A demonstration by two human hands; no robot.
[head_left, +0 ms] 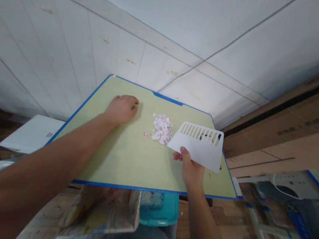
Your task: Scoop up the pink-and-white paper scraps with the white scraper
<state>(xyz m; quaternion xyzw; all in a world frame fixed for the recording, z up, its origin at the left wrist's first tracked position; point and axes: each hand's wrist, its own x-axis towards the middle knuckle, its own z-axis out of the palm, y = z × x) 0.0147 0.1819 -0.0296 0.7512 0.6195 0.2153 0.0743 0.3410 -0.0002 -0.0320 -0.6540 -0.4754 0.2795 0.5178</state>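
My left hand (123,108) rests on the left half of the pale yellow-green tabletop (129,163), back upward and fingers loosely curled in. Nothing shows in it. In my right hand (191,168) is a white slotted panel (195,151), held by its near edge with the thumb on top. A row of slots runs along its far side, and it is tilted over the right part of the table. Between my hands lies a heap of small white and pinkish paper scraps (163,130). The panel's left corner is close to the heap; whether they touch I cannot tell.
Blue edging borders the tabletop, which stands against a white panelled wall (113,48). Large cardboard boxes (302,125) line the right side. Below the front edge are a turquoise plastic bin (160,215) and a patterned bag (115,213). A white box (36,133) sits at the left.
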